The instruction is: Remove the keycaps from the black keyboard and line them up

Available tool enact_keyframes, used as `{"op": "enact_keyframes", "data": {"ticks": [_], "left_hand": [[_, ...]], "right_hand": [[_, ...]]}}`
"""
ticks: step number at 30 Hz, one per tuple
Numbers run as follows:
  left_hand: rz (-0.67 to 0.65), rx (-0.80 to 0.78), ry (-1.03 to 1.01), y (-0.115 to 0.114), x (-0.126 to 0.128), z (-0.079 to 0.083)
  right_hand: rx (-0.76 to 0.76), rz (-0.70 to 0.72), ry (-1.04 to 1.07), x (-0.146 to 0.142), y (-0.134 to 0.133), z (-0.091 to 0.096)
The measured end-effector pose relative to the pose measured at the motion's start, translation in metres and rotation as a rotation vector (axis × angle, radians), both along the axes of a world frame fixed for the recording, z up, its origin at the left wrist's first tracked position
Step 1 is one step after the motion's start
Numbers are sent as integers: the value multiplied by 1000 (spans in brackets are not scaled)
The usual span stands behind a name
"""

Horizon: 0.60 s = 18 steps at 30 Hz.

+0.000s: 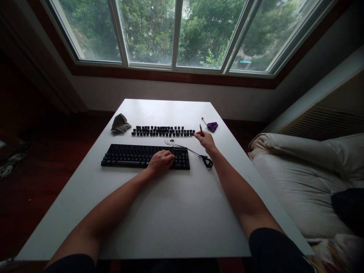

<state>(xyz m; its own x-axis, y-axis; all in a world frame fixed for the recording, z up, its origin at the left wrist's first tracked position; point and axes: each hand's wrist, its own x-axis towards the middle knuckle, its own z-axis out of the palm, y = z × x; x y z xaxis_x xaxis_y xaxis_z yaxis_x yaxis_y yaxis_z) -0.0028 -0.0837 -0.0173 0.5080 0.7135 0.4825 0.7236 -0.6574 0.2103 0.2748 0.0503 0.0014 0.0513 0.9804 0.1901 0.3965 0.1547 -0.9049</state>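
The left hand (160,162), grip unclear, rested on the keyboard (129,154); the right hand (207,141) held a slim tool (201,129) near keycaps (170,134).

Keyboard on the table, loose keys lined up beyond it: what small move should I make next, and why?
Probably pinch the end key of the nearer row with your right hand: its fingertips are close by that key, the slim tool it holds points away, and your left hand rests on the keyboard.
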Motion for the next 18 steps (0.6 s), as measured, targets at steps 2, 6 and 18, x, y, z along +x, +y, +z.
{"op": "enact_keyframes", "data": {"ticks": [2, 6, 18], "left_hand": [[-4, 19, 25, 0, 0, 0], [-6, 38, 99, -1, 1, 3], [30, 16, 126, -2, 1, 1]], "right_hand": [[-16, -129, -123, 12, 18, -12], [-83, -168, -359, 22, 41, -28], [-231, -213, -635, 7, 61, -29]]}}
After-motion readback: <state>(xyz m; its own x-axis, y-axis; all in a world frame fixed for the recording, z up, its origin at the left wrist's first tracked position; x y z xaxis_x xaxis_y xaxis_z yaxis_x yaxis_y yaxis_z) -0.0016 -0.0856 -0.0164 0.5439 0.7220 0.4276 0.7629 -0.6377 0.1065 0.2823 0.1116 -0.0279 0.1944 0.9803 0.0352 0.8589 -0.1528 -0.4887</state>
